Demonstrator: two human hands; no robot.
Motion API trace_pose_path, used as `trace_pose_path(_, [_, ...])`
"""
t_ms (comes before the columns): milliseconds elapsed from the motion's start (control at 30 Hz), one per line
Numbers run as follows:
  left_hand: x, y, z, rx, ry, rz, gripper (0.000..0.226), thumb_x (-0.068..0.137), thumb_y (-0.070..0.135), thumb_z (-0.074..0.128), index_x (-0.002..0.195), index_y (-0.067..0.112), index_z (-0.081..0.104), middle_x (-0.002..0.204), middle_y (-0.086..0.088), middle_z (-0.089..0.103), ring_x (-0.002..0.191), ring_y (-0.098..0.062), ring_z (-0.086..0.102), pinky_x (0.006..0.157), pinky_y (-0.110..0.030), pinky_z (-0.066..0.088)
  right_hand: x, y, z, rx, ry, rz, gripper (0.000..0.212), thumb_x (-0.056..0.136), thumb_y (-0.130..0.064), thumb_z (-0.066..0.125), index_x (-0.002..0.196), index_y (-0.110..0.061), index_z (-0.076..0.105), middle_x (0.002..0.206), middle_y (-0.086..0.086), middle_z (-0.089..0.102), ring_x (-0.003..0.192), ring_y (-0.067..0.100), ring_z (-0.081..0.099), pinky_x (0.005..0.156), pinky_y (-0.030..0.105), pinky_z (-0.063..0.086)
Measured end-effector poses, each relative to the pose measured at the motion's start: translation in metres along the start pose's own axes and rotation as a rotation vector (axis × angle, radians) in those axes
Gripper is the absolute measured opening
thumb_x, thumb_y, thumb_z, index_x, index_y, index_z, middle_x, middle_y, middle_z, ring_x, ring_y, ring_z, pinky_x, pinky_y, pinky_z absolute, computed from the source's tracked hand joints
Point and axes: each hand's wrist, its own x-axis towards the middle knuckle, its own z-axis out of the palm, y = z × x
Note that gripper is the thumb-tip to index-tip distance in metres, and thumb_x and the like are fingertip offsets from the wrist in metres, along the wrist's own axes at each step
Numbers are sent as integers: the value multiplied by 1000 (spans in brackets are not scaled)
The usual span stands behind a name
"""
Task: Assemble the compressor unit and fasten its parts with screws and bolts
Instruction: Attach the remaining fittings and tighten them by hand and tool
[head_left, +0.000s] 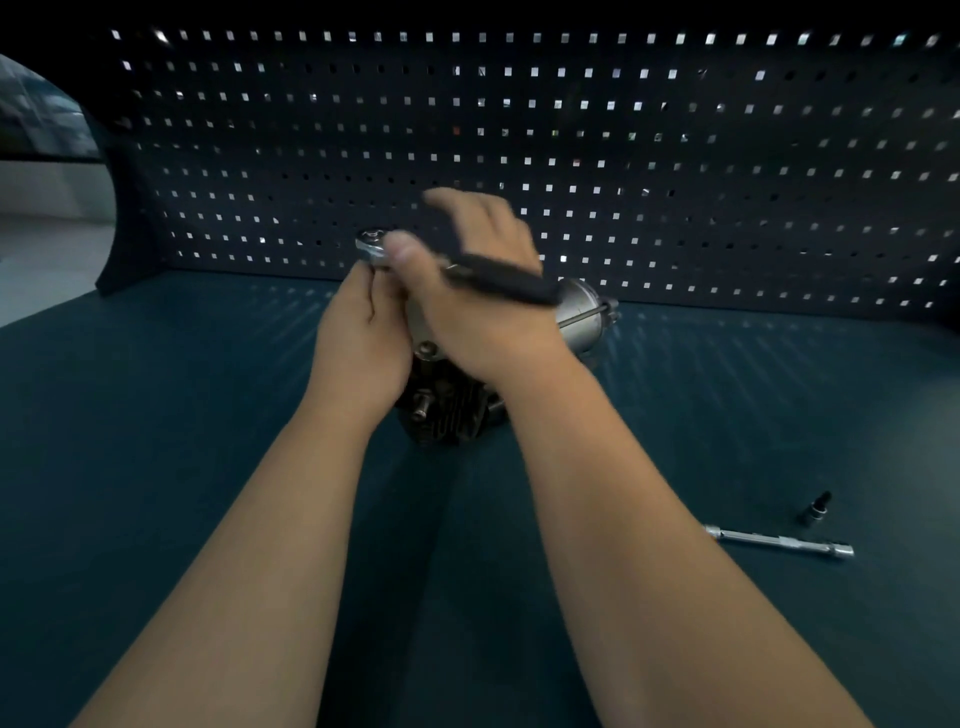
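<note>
Compressor (452, 415): mid-table (208, 415), beneath both hands. Left hand (358, 332) pinches under the wrench (498, 280) head. Right hand (483, 317): thumb on wrench, grip blurred, cannot tell. Likely risk: a loose hold lets the wrench slip and round the bolt.

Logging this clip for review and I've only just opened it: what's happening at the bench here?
A person is working on the compressor unit on the bench. The right hand, blurred, has its thumb on a ratchet wrench near its head, above the unit. The left hand reaches up under that head; what it holds is hidden. An extension bar and a small socket bit lie on the bench to the right.
</note>
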Motion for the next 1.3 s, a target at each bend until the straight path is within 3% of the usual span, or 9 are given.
trace_pose_path(67, [0,1,0,-33,-26,3,29,104,34,33,84,40,52,83,18,59,73,19,53,57,-3,37,4,18,-8,49,-37,156,73,82,-70,45,140,-26,42,143,-1,42,131,19,37,108,41,33])
trace_pose_path(167, [-2,2,-1,-43,-81,21,28,104,36,33,85,37,54,83,16,60,68,16,53,55,-5,37,1,27,-4,181,-94,275,69,87,-67,44,141,-25,41,141,-2,42,129,16,41,109,41,35])
trace_pose_path(400, [1,-4,3,-110,36,-22,24,100,45,41,84,31,52,75,13,62,59,11,55,48,-6,36,-5,1,7,145,49,19,66,85,-58,44,137,-17,48,135,4,50,125,21,45,105,45,36])
trace_pose_path(567, [-4,-3,5,-126,169,46,28,99,36,48,71,33,52,54,24,56,49,6,48,45,-7,32,-12,-2,10,150,26,-14,61,86,-53,44,134,-16,52,131,5,52,123,22,47,103,46,37])
trace_pose_path(867, [1,-6,4,-122,85,31,27,100,35,48,76,36,60,63,24,62,57,10,54,48,-6,35,-2,15,7,336,-26,135,50,88,-46,59,134,-27,51,128,-5,54,120,12,49,104,41,41])
trace_pose_path(1067, [2,-11,4,-237,59,5,27,99,39,51,77,31,65,64,21,66,60,9,57,53,-9,41,-2,20,6,467,-101,-74,36,93,-13,58,128,-9,61,134,2,58,119,-4,47,104,13,35])
trace_pose_path(1200, [3,-14,5,-266,45,-20,27,98,40,50,78,32,67,69,19,68,65,7,61,57,-11,44,4,22,0,574,-212,-83,31,93,-7,58,122,-7,65,136,3,58,126,5,51,110,26,38])
trace_pose_path(1300, [3,-16,7,-314,19,-67,31,98,46,44,80,33,65,74,19,69,69,7,63,56,-9,45,6,17,2,524,-202,-109,28,91,-9,60,118,-11,69,129,-1,63,120,-1,54,107,23,40])
